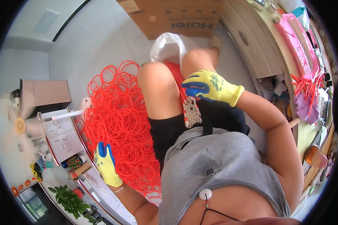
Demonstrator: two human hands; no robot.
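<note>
Both my hands wear yellow work gloves with blue-coated fingers. My left hand (pixel 108 165) is at the left edge of a large pile of loose red coiled tubing (pixel 118 112). Its thumb and fingers look slightly apart, and no held piece can be made out. Over my lap my right hand (pixel 213 88) stretches its loosely bent fingers leftward. Beside those fingertips a bundle of straight red strands (pixel 173 69) runs between my knees, next to a beige beaded mat (pixel 192 112). The underside of the right fingers is hidden. A white plastic bag (pixel 169 44) stands beyond my knees.
A big cardboard box (pixel 176 18) stands at the far side. On the right, a cabinet (pixel 251 45) meets a cluttered table with a pink package (pixel 296 45) and red strands. To the left are a fan (pixel 20 125), white drawers (pixel 62 140) and a green plant (pixel 69 200).
</note>
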